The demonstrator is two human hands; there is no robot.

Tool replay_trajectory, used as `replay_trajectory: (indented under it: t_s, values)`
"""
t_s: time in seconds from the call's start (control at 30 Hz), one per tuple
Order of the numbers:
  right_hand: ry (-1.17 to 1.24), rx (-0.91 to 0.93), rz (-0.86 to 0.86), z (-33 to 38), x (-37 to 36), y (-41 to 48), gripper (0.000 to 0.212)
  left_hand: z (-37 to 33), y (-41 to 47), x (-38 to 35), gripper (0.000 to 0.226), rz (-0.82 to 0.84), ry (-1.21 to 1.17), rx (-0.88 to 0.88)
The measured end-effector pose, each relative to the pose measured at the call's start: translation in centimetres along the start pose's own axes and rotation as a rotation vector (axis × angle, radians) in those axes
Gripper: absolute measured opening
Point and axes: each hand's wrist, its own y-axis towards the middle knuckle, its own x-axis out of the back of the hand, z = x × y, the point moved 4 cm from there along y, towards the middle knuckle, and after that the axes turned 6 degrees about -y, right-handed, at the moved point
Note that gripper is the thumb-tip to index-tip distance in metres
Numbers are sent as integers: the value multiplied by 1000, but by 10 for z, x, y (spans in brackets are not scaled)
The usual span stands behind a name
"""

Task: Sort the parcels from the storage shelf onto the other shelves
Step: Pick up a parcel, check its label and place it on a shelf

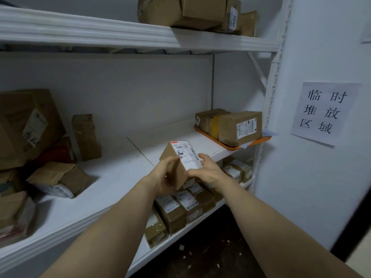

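Observation:
A small brown cardboard parcel [181, 157] with a white shipping label on its upper face is held tilted in front of the middle white shelf [120, 167]. My left hand [164, 177] grips its left side and underside. My right hand [206, 167] holds its right edge, the thumb lying across the label's lower corner. Both arms reach forward from the bottom of the view.
Brown parcels [58, 179] crowd the shelf's left part. At its right end an orange tray [259, 142] carries taped boxes [239, 127]. The lower shelf holds several labelled boxes [180, 207]; more boxes [192, 13] sit on top. A paper sign [323, 111] hangs on the right wall.

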Motion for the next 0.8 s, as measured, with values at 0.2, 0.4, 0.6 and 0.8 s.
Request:
replay_trajectory:
  t_s: [0.2,0.4,0.6,0.8]
  values:
    - [-7,15,10,-23,5,-14,76,35,12,-17,38,113,100,-29]
    - [96,-271,-2,-61,20,-24,44,62,20,-25,45,126,227,12]
    - [182,-432,127,-90,5,-26,37,85,26,-14,33,154,298,178]
    - [103,-523,207,-99,-43,-16,33,102,27,26,26,74,222,257]
